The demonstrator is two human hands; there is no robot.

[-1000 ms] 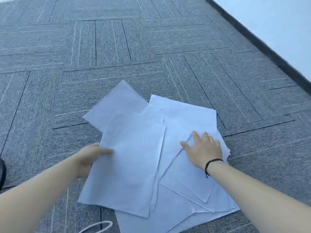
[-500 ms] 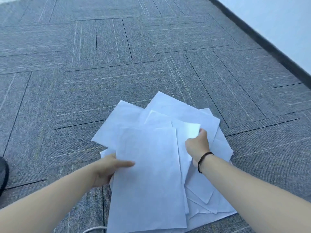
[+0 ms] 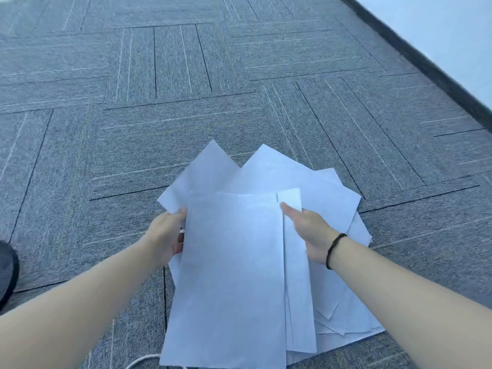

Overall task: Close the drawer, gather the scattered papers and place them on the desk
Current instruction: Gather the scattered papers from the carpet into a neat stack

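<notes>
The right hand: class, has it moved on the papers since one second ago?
Yes. The right hand has shifted from lying flat on the papers to pressing the pile's right edge.

Both bare forearms reach up from the frame's lower corners; the left hand (image 3: pixel 166 237) and right hand (image 3: pixel 310 233) sit mid-frame, fingers curled, wrists angled inward.

Grey carpet tiles (image 3: pixel 165 123), dark skirting (image 3: pixel 415 57), white wall (image 3: pixel 447 27)

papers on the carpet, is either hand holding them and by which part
Yes: the left hand grips the left edge of the papers, and the right hand presses their right edge.
</notes>
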